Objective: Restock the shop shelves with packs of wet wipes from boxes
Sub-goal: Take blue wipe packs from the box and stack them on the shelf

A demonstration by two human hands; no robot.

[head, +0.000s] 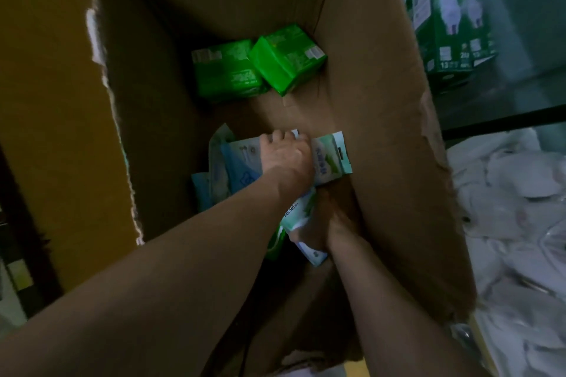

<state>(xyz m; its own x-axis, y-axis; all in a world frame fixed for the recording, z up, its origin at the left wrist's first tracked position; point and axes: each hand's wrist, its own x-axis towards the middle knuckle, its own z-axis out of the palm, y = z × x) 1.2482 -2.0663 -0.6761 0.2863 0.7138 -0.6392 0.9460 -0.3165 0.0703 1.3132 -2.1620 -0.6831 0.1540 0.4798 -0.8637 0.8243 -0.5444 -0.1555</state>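
Both my arms reach down into a deep cardboard box (382, 131). My left hand (286, 159) lies closed over a pile of pale blue and white wet wipe packs (232, 168) on the box floor, its fingers on a white and green pack with a hang tab (332, 156). Just below it, my right hand (330, 220) grips a bundle of white and green wipe packs (298, 214) near the right wall. Two bright green packs (228, 72) (286, 60) sit at the far end of the box.
The left box flap (61, 101) stands up tall beside me. Outside the box at the upper right stand green lightbulb cartons (450, 15). White plastic-wrapped goods (514, 208) are heaped at the right. The scene is dim.
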